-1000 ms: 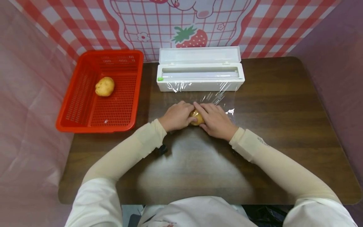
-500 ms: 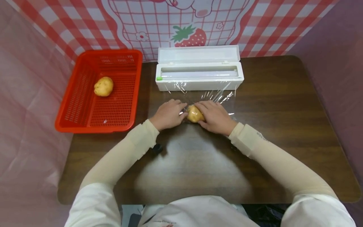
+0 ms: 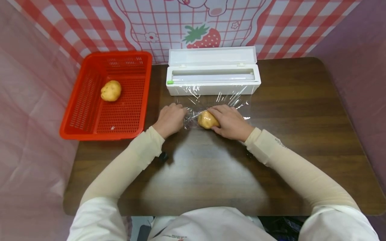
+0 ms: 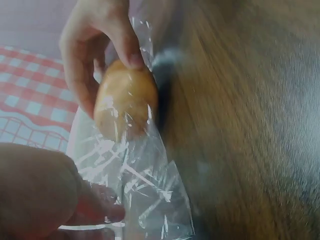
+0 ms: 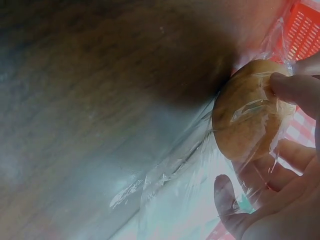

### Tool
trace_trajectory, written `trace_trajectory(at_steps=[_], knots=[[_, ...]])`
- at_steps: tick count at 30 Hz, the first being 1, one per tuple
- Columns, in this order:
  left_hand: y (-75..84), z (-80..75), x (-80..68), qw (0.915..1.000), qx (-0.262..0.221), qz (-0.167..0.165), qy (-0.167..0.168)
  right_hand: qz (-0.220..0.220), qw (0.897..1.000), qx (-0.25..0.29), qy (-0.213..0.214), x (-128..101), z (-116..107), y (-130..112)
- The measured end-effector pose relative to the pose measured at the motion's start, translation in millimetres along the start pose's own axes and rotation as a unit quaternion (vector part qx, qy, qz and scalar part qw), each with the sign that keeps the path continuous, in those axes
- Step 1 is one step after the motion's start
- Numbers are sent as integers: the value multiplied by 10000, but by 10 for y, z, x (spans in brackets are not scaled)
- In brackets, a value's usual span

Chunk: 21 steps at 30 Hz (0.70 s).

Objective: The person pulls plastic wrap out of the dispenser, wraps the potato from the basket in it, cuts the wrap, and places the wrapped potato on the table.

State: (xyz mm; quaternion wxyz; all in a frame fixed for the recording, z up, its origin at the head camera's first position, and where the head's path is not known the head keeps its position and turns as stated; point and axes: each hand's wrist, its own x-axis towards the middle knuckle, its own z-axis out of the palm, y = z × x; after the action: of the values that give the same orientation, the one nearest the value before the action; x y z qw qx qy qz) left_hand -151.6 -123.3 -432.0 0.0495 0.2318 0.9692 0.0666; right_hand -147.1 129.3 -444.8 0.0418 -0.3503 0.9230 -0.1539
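Brown table (image 3: 301, 100) | your right hand (image 3: 231, 122) grasps the potato (image 3: 206, 120) through film (image 3: 191, 116) | your left hand (image 3: 170, 118) pinches film at its 9 o'clock | white box (image 3: 213, 68) at 12

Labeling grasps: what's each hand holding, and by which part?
Right hand: film-covered potato, by its right side. Left hand: clear film, by its left part; exact pinch point hidden.

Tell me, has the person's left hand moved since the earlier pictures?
Yes. In the head view, the left hand has shifted leftward, closer to the red basket.
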Motion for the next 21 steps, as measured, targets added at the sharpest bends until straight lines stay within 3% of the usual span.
trace_trajectory(at_steps=[6,10,13,15,18,21], knots=[[-60,47,37,9979,489,-351,227,31,10000,73,-49,16,-1,20],[-23,45,31,9916,630,-507,1007,2,9999,142,-43,23,-6,27],[84,32,2,9849,565,13,1639,-2,9998,192,-37,34,-14,29],[180,33,-19,9802,482,509,1854,21,9997,232,-23,43,-19,32],[304,56,-22,9762,408,982,1892,67,9995,309,-4,56,-22,39],[383,108,-6,9786,376,1079,1709,90,9993,356,-27,68,-11,58]])
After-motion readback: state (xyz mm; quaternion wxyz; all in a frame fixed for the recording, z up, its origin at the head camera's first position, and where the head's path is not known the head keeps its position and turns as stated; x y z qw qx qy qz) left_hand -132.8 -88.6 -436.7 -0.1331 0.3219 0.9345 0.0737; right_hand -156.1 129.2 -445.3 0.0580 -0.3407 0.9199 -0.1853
